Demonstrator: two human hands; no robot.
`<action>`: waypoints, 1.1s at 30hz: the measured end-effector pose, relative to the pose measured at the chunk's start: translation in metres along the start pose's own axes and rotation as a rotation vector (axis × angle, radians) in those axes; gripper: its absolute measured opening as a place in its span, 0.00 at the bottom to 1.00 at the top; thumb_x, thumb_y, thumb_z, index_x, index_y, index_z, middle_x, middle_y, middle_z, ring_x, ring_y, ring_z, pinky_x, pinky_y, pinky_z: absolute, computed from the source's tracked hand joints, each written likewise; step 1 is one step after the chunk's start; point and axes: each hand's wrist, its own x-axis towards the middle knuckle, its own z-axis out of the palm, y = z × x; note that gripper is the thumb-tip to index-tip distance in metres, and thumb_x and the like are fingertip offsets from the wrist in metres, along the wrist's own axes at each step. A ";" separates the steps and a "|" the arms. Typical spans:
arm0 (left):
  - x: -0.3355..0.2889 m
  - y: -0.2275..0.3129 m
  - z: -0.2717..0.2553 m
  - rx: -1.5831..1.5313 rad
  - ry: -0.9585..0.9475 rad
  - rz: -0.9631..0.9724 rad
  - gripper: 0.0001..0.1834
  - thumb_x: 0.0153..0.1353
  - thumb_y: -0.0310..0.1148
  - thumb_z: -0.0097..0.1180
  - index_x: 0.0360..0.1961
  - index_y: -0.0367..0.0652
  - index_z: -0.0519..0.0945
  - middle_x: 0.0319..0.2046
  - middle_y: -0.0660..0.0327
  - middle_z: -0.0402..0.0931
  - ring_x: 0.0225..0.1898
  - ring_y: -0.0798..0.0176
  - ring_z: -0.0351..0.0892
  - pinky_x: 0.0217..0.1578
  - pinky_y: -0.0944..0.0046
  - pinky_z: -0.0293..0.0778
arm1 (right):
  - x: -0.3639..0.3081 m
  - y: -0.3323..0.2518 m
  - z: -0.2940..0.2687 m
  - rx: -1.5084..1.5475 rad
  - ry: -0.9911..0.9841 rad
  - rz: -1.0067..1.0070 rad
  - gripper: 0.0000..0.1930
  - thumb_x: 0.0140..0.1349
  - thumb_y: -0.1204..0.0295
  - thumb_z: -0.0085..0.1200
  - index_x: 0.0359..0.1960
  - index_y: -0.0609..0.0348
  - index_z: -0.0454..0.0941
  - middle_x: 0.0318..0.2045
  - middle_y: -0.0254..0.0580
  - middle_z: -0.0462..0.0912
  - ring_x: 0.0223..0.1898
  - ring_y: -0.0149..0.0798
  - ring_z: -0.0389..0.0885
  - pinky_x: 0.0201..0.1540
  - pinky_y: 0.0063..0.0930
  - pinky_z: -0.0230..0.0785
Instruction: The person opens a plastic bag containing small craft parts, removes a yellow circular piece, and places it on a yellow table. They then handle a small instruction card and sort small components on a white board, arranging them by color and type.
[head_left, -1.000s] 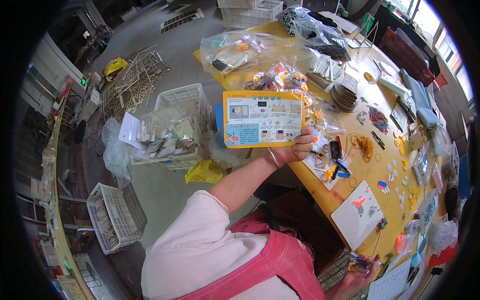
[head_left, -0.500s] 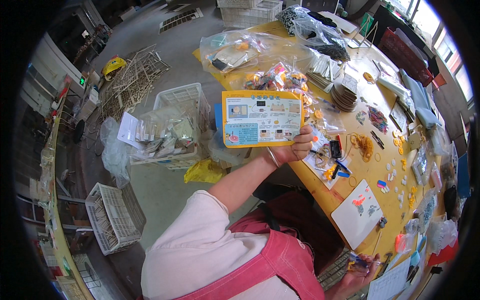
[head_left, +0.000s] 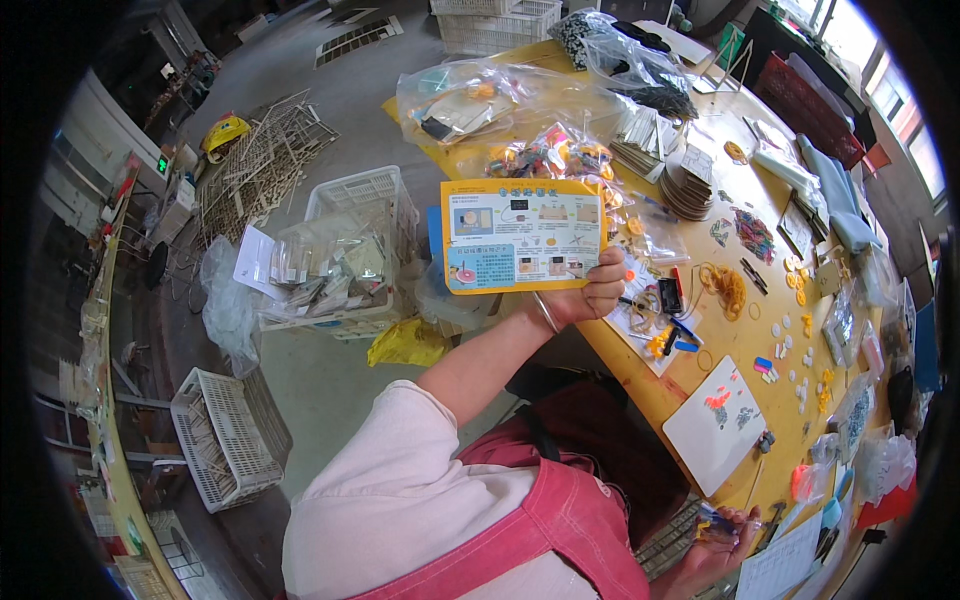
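Observation:
My left hand [head_left: 592, 290] grips the lower right corner of a yellow-bordered printed instruction sheet [head_left: 525, 238], holding it up with its picture side showing. At the lower right, beside the table edge, my right hand [head_left: 728, 548] is closed round a small clear plastic bag [head_left: 712, 526] with dark and yellowish bits inside; what they are I cannot make out. Close to that hand lies a white board [head_left: 712, 430] bearing orange and grey small parts. Just right of the sheet, wires, a black box [head_left: 669, 297] and blue and yellow parts rest on white paper.
The yellow table [head_left: 640, 370] carries rubber bands [head_left: 724, 290], coloured wires [head_left: 754, 236], round wooden discs [head_left: 688, 190] and bags of parts [head_left: 555, 165]. Left of it stands a white crate [head_left: 362, 190] with bagged pieces. Another white basket [head_left: 222, 440] sits lower left.
The sheet has shifted very slightly left in view. Both hands keep their hold, otherwise hardly anything has moved.

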 end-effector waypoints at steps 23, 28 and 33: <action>-0.002 0.003 -0.001 0.020 0.013 0.008 0.18 0.73 0.50 0.50 0.35 0.48 0.66 0.23 0.70 0.58 0.23 0.71 0.56 0.24 0.71 0.57 | -0.001 -0.001 0.004 -0.002 -0.028 0.003 0.19 0.81 0.64 0.45 0.65 0.63 0.71 0.38 0.42 0.80 0.44 0.42 0.81 0.47 0.41 0.77; -0.002 0.004 -0.004 -0.005 0.015 0.002 0.17 0.73 0.49 0.50 0.35 0.48 0.67 0.23 0.69 0.59 0.23 0.71 0.57 0.24 0.71 0.58 | -0.001 -0.002 0.007 0.013 -0.031 -0.003 0.19 0.81 0.64 0.45 0.64 0.64 0.71 0.38 0.42 0.80 0.44 0.42 0.81 0.49 0.41 0.76; -0.002 0.006 -0.008 -0.023 0.020 -0.003 0.17 0.73 0.48 0.50 0.35 0.47 0.67 0.23 0.69 0.59 0.23 0.71 0.56 0.23 0.71 0.57 | -0.004 -0.004 0.011 -0.004 -0.030 0.005 0.19 0.81 0.64 0.45 0.65 0.64 0.71 0.38 0.42 0.81 0.45 0.41 0.81 0.49 0.40 0.76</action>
